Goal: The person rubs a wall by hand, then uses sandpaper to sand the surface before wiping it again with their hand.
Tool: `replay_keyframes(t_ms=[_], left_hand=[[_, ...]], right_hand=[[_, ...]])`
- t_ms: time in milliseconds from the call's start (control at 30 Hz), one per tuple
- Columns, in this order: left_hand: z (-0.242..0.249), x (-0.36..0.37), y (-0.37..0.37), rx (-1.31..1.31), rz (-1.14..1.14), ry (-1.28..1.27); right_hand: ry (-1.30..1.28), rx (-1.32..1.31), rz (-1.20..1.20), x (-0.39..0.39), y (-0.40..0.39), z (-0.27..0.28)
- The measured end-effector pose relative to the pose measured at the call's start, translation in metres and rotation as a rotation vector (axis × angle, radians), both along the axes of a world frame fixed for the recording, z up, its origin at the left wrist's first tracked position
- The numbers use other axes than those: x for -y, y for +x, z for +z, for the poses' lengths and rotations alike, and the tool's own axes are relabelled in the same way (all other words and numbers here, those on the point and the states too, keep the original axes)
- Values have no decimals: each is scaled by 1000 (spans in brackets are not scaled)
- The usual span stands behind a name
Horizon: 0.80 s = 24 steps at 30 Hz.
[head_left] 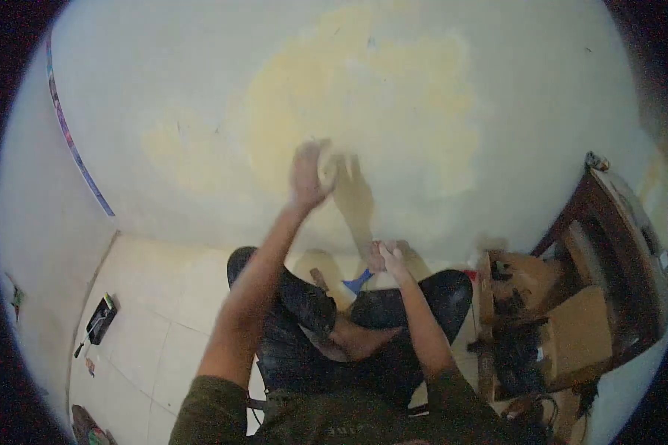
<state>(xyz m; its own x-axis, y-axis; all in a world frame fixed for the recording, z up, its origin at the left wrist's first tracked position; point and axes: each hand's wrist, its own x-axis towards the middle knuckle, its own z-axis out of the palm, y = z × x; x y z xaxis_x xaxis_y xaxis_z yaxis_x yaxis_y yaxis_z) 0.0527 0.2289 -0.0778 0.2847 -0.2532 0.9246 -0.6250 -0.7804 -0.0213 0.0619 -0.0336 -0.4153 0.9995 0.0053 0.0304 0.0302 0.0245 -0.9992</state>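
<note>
My left hand (pixel 310 174) is raised in front of the pale wall (pixel 200 67), fingers up and thumb apart, with nothing seen in it. It is slightly blurred, and its shadow falls on the wall just to the right. Lower down, above my crossed legs, my right hand (pixel 391 259) is closed around a blue scraper (pixel 358 282), whose flared end points down and to the left. The grip end is hidden in the fingers. A large yellow patch (pixel 289 89) with whitish smears spreads over the wall beyond my hands, and a few small dark marks dot it.
On the tiled floor (pixel 148 334) to the left lies a black paint tray (pixel 102 320) with a roller. At the right, a cardboard box (pixel 579 334) stands with dark items beside a brown wooden piece of furniture (pixel 608 215). A brown stick-like object (pixel 318 279) is by my legs.
</note>
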Motion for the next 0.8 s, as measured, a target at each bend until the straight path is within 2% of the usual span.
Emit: replay_keyframes(t_ms=[33,67,133,233,333,433,533,567,633,733,767,800], left_hand=[[46,11,-10,-1,17,-41],[74,11,1,48,121,-61],[132,8,-9,102,158,-88],[181,0,-20,132,227,-44],[200,8,-21,195,303,115],[202,12,-16,230,349,344],[205,5,3,66,496,473],[209,4,3,17,414,435],[212,3,20,68,432,347],[219,-11,62,170,465,274],[223,-19,72,186,505,249],[222,-22,79,298,430,232]], right_hand=[[-63,-20,-49,3,8,-1],[-7,-16,-22,1,2,21],[109,1,35,-10,-38,87],[109,22,110,-26,-57,118],[-80,-53,1,-38,-63,131],[-46,-80,11,-40,-89,165],[-203,-177,-160,-36,-89,163],[-115,-165,-105,-31,-90,165],[68,-144,-4,-15,-90,165],[53,-140,109,8,-74,144],[35,-107,112,9,-66,114],[21,-74,108,11,-52,66]])
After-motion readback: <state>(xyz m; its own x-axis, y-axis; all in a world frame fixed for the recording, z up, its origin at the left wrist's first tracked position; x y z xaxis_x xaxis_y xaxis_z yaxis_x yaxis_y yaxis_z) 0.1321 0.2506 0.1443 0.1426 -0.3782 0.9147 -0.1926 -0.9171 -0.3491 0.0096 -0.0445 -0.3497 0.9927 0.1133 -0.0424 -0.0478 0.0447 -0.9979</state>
